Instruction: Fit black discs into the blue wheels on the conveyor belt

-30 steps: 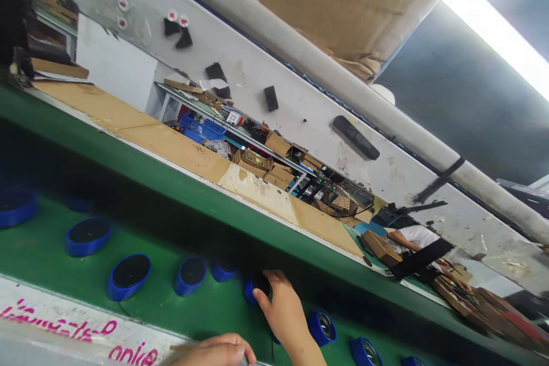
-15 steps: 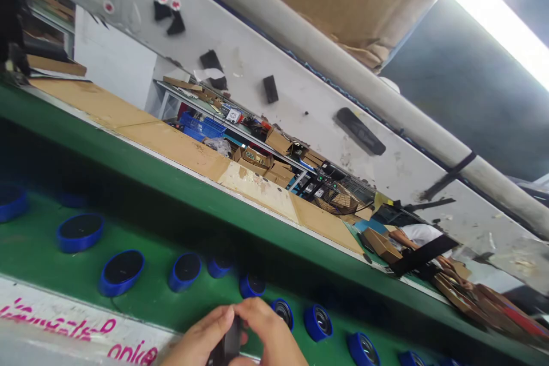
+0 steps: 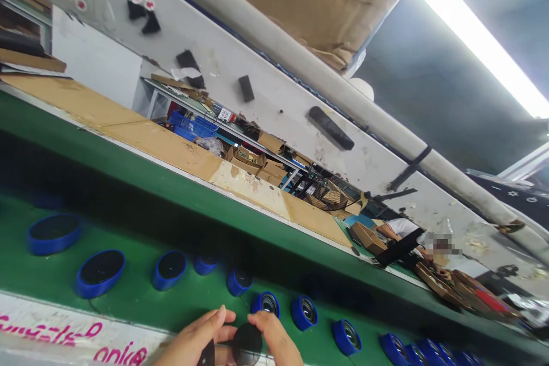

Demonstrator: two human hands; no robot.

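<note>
In the head view, your hands have eased apart since the last moment, when they were closed tight around a dark piece, and that piece now shows as a round black disc (image 3: 247, 344) low in the frame, between them and just off the near edge of the green belt (image 3: 141, 311). Your right hand (image 3: 277, 338) is nearly closed, its fingertips (image 3: 261, 321) pressed against the disc's right rim, so it seems to have hold of it. Your left hand (image 3: 195, 337) is half curled with the thumb raised, beside a dark strip (image 3: 207, 355) cut off by the frame's bottom edge; you cannot tell whether that hand is gripping anything. Along the belt runs a row of blue-ringed round units: those to the left have black tops (image 3: 100, 273), while those to the right show bare metal cones (image 3: 305, 311). Pink lettering (image 3: 64, 331) marks a white strip at the near edge. Far off to the right, a co-worker's white sleeve (image 3: 398, 227) shows beyond a cardboard box (image 3: 366, 238).
</note>
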